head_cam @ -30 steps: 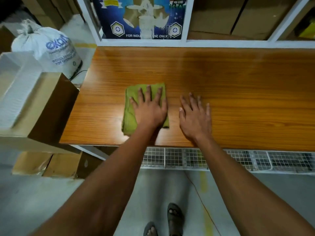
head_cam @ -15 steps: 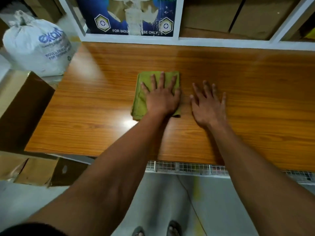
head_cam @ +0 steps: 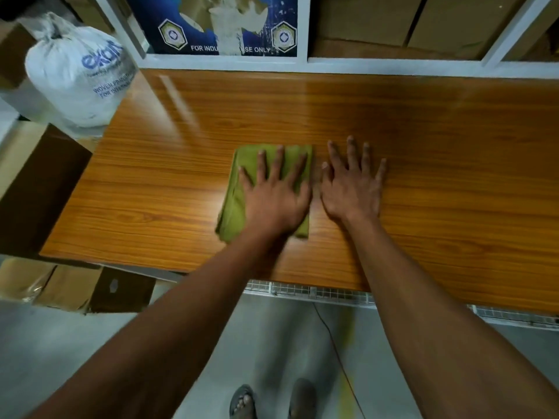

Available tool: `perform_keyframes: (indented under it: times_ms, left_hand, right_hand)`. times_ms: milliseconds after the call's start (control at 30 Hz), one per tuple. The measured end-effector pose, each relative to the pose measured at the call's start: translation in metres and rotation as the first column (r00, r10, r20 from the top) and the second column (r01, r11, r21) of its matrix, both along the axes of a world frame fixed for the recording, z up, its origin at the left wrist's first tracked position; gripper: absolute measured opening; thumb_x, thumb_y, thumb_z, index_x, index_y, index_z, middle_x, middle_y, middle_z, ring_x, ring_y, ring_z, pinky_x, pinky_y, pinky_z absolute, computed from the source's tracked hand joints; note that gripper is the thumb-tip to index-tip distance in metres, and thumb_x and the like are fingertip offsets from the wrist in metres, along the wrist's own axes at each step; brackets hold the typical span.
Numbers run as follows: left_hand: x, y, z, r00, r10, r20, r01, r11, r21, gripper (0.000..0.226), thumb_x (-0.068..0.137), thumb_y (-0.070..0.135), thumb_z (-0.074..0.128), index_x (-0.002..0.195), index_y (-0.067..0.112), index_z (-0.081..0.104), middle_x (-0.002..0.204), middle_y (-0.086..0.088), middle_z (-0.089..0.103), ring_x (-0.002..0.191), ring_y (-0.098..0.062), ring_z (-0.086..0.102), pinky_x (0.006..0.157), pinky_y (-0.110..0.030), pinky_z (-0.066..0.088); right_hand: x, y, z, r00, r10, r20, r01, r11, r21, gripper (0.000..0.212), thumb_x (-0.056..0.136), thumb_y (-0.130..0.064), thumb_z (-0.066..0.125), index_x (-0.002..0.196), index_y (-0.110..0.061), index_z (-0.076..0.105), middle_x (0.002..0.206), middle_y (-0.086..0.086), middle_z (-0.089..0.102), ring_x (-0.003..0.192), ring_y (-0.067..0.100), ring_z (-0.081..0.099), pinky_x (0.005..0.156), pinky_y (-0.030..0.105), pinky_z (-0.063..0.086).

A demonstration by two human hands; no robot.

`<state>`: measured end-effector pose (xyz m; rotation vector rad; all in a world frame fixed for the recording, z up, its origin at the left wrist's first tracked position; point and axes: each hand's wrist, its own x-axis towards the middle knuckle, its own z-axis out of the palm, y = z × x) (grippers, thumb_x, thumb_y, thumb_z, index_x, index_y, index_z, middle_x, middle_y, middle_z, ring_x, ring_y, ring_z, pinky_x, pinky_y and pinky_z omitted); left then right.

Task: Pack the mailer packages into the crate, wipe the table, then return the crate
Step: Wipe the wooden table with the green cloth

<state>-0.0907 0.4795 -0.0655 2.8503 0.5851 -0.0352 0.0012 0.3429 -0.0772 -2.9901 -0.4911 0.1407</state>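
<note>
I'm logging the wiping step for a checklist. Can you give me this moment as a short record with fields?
stage: wiping the table
left hand: flat, fingers spread, pressing on the green cloth
right hand: flat on the bare wooden table, beside the cloth
cloth: folded, lying flat near the table's front
mailer packages, crate: not in view
off the table: white sack at far left

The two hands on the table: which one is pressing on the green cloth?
The left hand presses flat, fingers spread, on the green cloth. The right hand lies beside it on the bare wooden table.
</note>
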Motion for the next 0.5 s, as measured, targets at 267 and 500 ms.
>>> perform_keyframes:
  times_ms: [267, 500]
  left_hand:
    - [-0.036, -0.017, 0.005, 1.0, 0.018, -0.006, -0.018, 1.0, 0.018, 0.063, 0.105, 0.07, 0.009, 0.165, 0.054, -0.002, 0.178, 0.005, -0.008, 0.164, -0.031, -0.013, 0.124, -0.071, -0.006]
    - [-0.047, -0.027, 0.006, 0.999, -0.019, -0.048, 0.019, 1.0, 0.007, 0.062, 0.104, 0.072, 0.007, 0.163, 0.057, -0.007, 0.177, 0.007, -0.014, 0.163, -0.03, -0.017, 0.123, -0.071, -0.005]
  right_hand:
    - [-0.001, 0.002, 0.008, 1.0, -0.007, -0.018, 0.007, 1.0, -0.013, 0.062, 0.109, -0.057, 0.005, 0.167, -0.041, -0.007, 0.177, 0.001, -0.014, 0.163, 0.032, -0.012, 0.125, 0.067, -0.005]
    - [0.018, -0.004, 0.009, 0.992, 0.102, -0.068, -0.103, 0.995, -0.014, 0.065, 0.107, -0.061, 0.003, 0.167, -0.04, -0.011, 0.175, 0.001, -0.02, 0.161, 0.032, -0.018, 0.125, 0.067, -0.007]
